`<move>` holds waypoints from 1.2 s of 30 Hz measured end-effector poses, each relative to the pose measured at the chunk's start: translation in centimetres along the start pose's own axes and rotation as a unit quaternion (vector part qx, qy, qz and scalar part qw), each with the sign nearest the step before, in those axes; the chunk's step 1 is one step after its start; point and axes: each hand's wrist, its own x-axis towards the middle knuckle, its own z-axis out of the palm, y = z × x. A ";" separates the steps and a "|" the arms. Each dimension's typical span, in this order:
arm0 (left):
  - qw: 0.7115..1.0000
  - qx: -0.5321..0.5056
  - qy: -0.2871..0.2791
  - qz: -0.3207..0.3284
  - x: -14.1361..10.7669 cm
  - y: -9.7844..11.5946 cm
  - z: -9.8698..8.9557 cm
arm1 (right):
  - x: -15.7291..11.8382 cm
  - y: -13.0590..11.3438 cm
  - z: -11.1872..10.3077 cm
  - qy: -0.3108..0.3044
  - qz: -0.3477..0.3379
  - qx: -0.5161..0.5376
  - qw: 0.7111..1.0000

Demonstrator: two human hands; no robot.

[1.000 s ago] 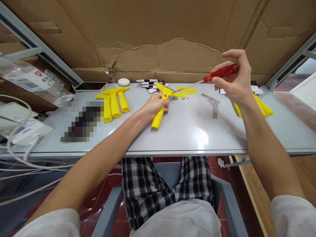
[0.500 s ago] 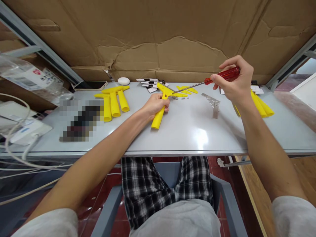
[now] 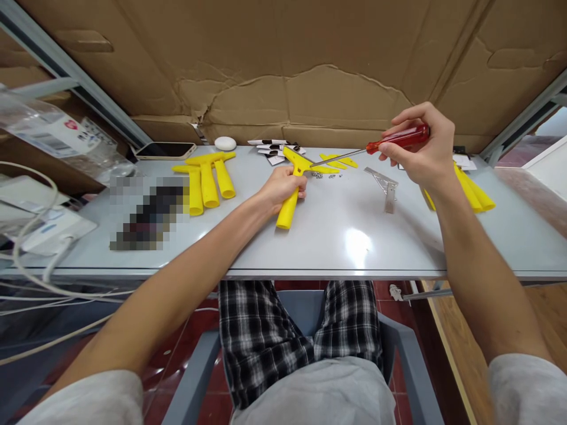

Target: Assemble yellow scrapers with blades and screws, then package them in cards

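My left hand (image 3: 286,188) is closed around the neck of a yellow T-shaped plastic scraper handle (image 3: 289,211), tilted with its hollow end toward me. In my right hand (image 3: 427,144) is a screwdriver (image 3: 401,139) with a clear red grip, held between thumb and fingers. Its thin metal shaft slants down to the left, and the tip meets the handle's head. Whether a screw sits under the tip is too small to tell. Beside the head lie small metal screws (image 3: 317,175) and flat yellow pieces (image 3: 343,160).
Several yellow handles (image 3: 208,184) lie at left, others (image 3: 473,192) at right by my forearm. Clear plastic and metal blade-like pieces (image 3: 384,188) rest right of centre. Toward the back are a phone (image 3: 166,151), a white oval case (image 3: 225,143) and black-and-white packets (image 3: 274,150). Cardboard (image 3: 336,106) stands behind.
The view has shifted slightly, moving the table's contents a little to the right in the picture. Both hands keep their hold, and the screwdriver tip stays at the handle's head.
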 end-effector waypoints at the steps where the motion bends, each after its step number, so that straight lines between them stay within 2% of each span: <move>1: 1.000 -0.003 0.004 0.000 0.0 0.0 0.0 | 0.0 -0.1 0.1 0.003 -0.002 0.000 1.000; 11: 1.000 0.016 -0.008 0.019 -0.5 -0.1 0.1 | -0.2 0.1 0.3 0.034 0.007 -0.033 0.999; 20: 1.000 0.010 -0.002 0.017 -0.4 -0.3 0.2 | 0.1 0.1 0.0 0.019 -0.006 -0.014 1.000; 32: 0.999 0.033 0.003 0.017 -0.3 -0.2 0.1 | 0.1 -0.3 0.0 0.004 0.014 -0.002 1.000; 36: 1.000 0.020 -0.007 0.005 -0.4 0.3 0.1 | 0.5 0.1 -0.6 0.029 0.005 -0.009 1.000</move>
